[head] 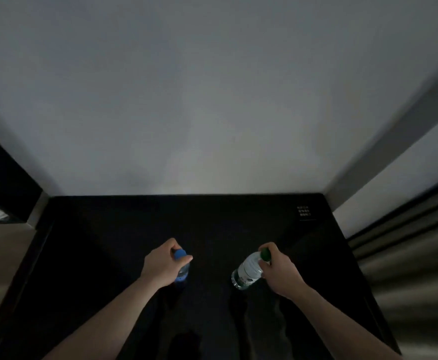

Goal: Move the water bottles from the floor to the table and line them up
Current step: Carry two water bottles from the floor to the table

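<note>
our left hand (164, 263) curls around the neck of a blue-capped bottle (182, 268), our right hand (277, 268) pinches a green-capped bottle (247, 271) by its top, both over the black table (108, 242).

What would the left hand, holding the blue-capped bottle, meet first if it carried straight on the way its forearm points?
The left hand points away from the person over the dark table. That stretch shows nothing standing on it, so the wall behind the table's far edge likely comes first, though depth is unclear.
</note>
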`<state>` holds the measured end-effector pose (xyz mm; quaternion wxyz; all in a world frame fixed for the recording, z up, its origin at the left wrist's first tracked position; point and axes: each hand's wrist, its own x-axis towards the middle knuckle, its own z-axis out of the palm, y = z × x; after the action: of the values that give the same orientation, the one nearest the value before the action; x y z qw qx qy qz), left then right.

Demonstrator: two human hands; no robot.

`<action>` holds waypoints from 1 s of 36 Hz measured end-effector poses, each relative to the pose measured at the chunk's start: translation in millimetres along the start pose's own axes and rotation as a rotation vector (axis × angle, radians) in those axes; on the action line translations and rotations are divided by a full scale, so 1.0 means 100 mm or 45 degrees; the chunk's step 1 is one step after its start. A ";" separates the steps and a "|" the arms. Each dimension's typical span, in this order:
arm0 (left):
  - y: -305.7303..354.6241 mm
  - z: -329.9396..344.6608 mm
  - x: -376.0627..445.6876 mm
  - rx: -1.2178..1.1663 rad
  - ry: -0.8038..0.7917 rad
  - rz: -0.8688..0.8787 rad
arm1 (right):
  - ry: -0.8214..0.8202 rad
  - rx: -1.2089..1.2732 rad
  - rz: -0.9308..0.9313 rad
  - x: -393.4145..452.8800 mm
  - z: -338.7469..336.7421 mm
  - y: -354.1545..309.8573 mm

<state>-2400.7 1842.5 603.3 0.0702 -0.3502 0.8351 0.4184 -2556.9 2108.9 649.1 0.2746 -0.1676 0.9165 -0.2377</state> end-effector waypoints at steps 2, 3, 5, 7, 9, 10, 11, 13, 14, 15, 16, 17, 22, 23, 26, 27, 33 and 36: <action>0.16 0.16 0.07 0.002 0.057 -0.017 | -0.017 0.000 -0.032 0.16 -0.21 0.18; 0.26 0.24 0.10 -0.002 0.078 -0.028 | -0.025 -0.004 -0.051 0.25 -0.32 0.27; 0.45 0.39 0.15 -0.010 0.106 -0.056 | -0.029 -0.014 -0.097 0.40 -0.53 0.44; 0.67 0.54 0.19 -0.017 0.123 -0.084 | -0.024 -0.027 -0.141 0.55 -0.73 0.61; 0.88 0.70 0.25 -0.026 0.132 -0.106 | -0.023 -0.039 -0.175 0.72 -0.92 0.78; 0.97 0.76 0.28 -0.030 0.138 -0.118 | -0.026 -0.044 -0.189 0.81 -1.01 0.84; 1.06 0.83 0.31 -0.040 0.147 -0.131 | -0.031 -0.049 -0.201 0.90 -1.10 0.90; 1.22 0.95 0.38 -0.066 0.170 -0.159 | -0.045 -0.057 -0.217 1.06 -1.27 1.01; 1.30 1.01 0.40 -0.074 0.181 -0.174 | -0.053 -0.055 -0.221 1.13 -1.35 1.06; 1.37 1.06 0.43 -0.082 0.190 -0.187 | -0.059 -0.050 -0.226 1.20 -1.42 1.10; 1.43 1.12 0.45 -0.095 0.195 -0.199 | -0.062 -0.046 -0.235 1.26 -1.48 1.13; 1.49 1.17 0.48 -0.113 0.196 -0.211 | -0.063 -0.046 -0.245 1.32 -1.52 1.16; 1.71 1.34 0.65 -0.155 0.192 -0.231 | -0.077 -0.044 -0.297 1.62 -1.69 1.21; 1.76 1.35 0.68 -0.151 0.193 -0.230 | -0.081 -0.053 -0.301 1.66 -1.72 1.21; 1.88 1.39 0.79 -0.134 0.193 -0.223 | -0.070 -0.094 -0.322 1.78 -1.79 1.20; 1.91 1.40 0.83 -0.132 0.192 -0.219 | -0.068 -0.101 -0.331 1.82 -1.81 1.21; 2.11 1.50 1.03 -0.117 0.174 -0.215 | -0.101 -0.148 -0.415 1.92 -1.91 1.28; 2.24 1.57 1.12 -0.128 0.148 -0.203 | -0.132 -0.179 -0.456 1.93 -1.95 1.34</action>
<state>-2655.6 1991.6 602.6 0.0371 -0.4421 0.7853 0.4318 -2847.1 2202.5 639.8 0.2624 -0.3587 0.8711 -0.2091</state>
